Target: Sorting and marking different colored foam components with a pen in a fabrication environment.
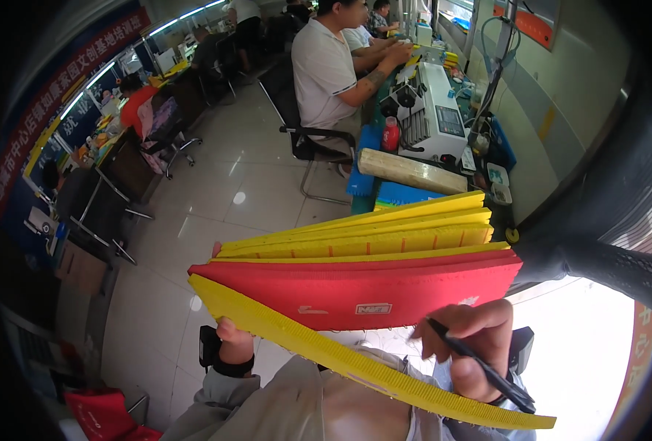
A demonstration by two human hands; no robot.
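Note:
My left hand (232,332) grips a thick stack of foam sheets by its left end, the thumb at the front and a fingertip showing at the back. Several yellow foam sheets (384,239) stand behind a red foam sheet (355,294) with small pale printed marks. In front, a yellow sheet (340,351) leans away from the red one, its long edge running toward the lower right. My right hand (480,342), slightly blurred, is closed round a slim black pen-like tool (484,366), close to the red sheet's lower right edge. The tool's exact kind is unclear.
Beyond the stack, a workbench holds a wooden block (412,170), a white machine (440,114) and a red bottle (390,134). A person in a white shirt (322,73) sits there on a black chair (285,110). More desks and seated people line the left.

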